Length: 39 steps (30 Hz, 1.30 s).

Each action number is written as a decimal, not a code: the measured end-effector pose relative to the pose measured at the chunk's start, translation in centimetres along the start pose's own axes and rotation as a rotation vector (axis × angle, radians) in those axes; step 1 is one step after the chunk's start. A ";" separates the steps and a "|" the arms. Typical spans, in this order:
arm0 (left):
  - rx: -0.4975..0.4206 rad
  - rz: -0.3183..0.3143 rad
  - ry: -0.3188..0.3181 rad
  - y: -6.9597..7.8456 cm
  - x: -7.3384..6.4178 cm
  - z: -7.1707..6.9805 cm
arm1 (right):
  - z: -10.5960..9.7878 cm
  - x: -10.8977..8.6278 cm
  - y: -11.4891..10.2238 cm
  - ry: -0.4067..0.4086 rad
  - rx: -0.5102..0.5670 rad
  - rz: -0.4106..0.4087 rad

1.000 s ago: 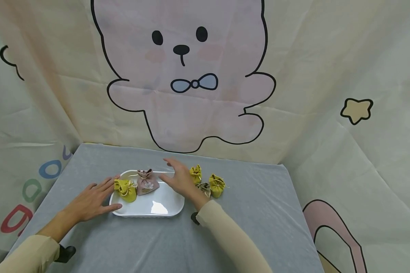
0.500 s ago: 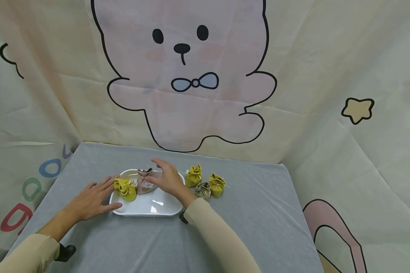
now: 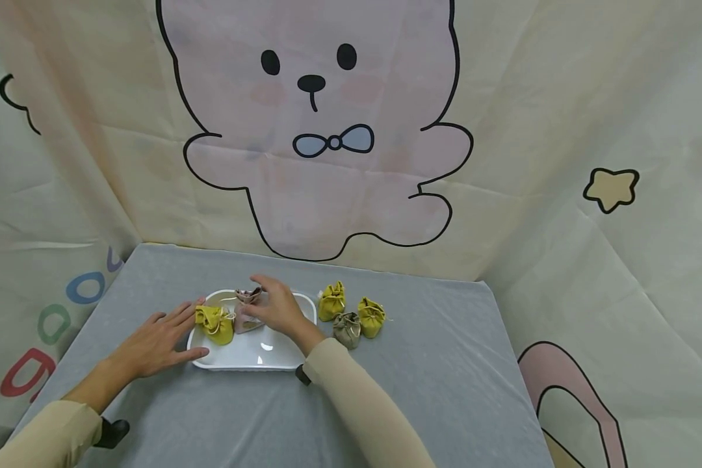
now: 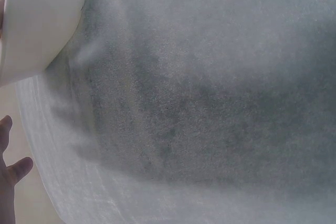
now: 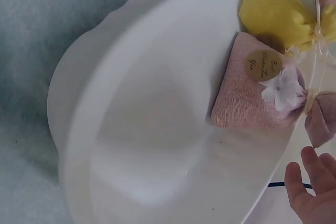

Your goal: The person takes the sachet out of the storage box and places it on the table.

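Note:
My left hand [image 3: 159, 344] lies at the left end of a white tray [image 3: 281, 354], fingers stretched along the rim and thumb apart near the front corner. On the tray, beside those fingers, is a yellow drawstring pouch [image 3: 219, 327]. Right of it sits a pink drawstring pouch [image 5: 252, 90] with a white flower and a round tag. My right hand [image 3: 282, 309] hovers over the tray with thumb and fingers spread by the pink pouch, partly covering it in the head view. In the right wrist view, its fingertips are near the gathered top; contact is unclear.
Right of the tray, two yellow pouches, one farther back [image 3: 331, 301] and one to the right [image 3: 372, 317], stand around a grey-green pouch [image 3: 347, 329]. A grey cloth [image 3: 444, 383] covers the table. Behind hangs a curtain [image 3: 351, 208] printed with a bear.
My right hand has moved left over the tray to the pink pouch, uncovering the pouches on the right. The left hand and the tray stay in place.

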<state>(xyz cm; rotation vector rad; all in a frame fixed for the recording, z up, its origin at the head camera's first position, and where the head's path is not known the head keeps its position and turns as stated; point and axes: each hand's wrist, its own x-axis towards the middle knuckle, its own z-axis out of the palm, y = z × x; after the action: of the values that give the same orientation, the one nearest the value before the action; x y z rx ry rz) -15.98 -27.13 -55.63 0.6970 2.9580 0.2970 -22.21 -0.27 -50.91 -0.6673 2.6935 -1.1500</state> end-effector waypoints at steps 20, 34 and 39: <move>0.003 0.007 -0.005 -0.2 -0.1 0.3 | 1.5 0.4 -0.3 -0.027 0.024 0.062; -0.005 0.010 0.014 0.1 0.1 0.2 | 1.9 0.2 -0.2 -0.028 -0.033 0.092; -0.009 0.001 0.004 0.0 0.0 0.2 | 1.9 0.1 -0.2 0.001 -0.034 0.077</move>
<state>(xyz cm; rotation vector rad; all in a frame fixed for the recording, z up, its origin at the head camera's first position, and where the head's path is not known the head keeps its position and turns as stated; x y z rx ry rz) -15.93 -27.10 -55.82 0.6970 2.9589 0.3120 -21.66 -1.67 -52.14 -0.5625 2.7196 -1.0885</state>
